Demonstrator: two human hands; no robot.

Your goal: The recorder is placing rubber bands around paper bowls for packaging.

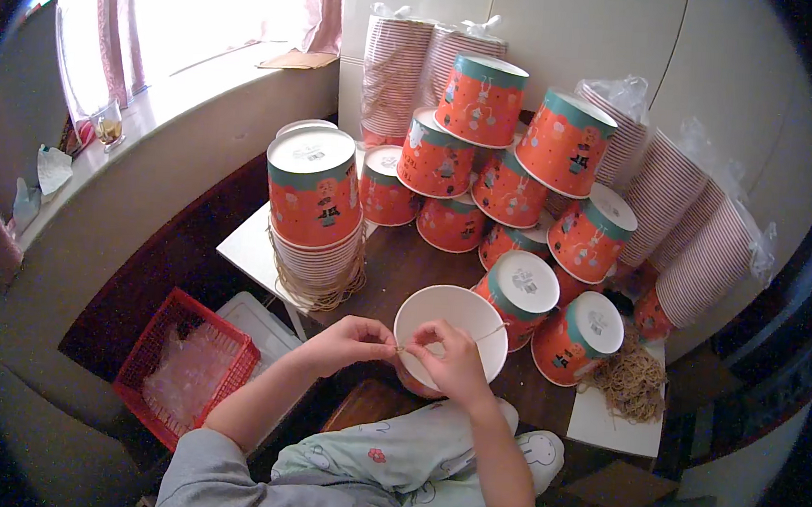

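Observation:
An open paper bucket (448, 304) with a white inside stands upright in front of me at the table's near edge. Over its near left rim, my left hand (362, 341) and my right hand (448, 358) come together with fingertips pinched. Between them is a short bit of tan cord (399, 349). More of this cord shows by the bucket's right rim, rising from behind my right hand. Whether the cord is knotted at my fingertips is too small to tell. My right hand covers part of the bucket's opening.
Upside-down orange buckets (483, 99) are piled at the back. A nested bucket stack (311, 190), hung with cords, stands at left. Loose cords (630, 382) lie at right. Wrapped stacks (711, 265) lean on the wall. A red basket (248, 365) sits below left.

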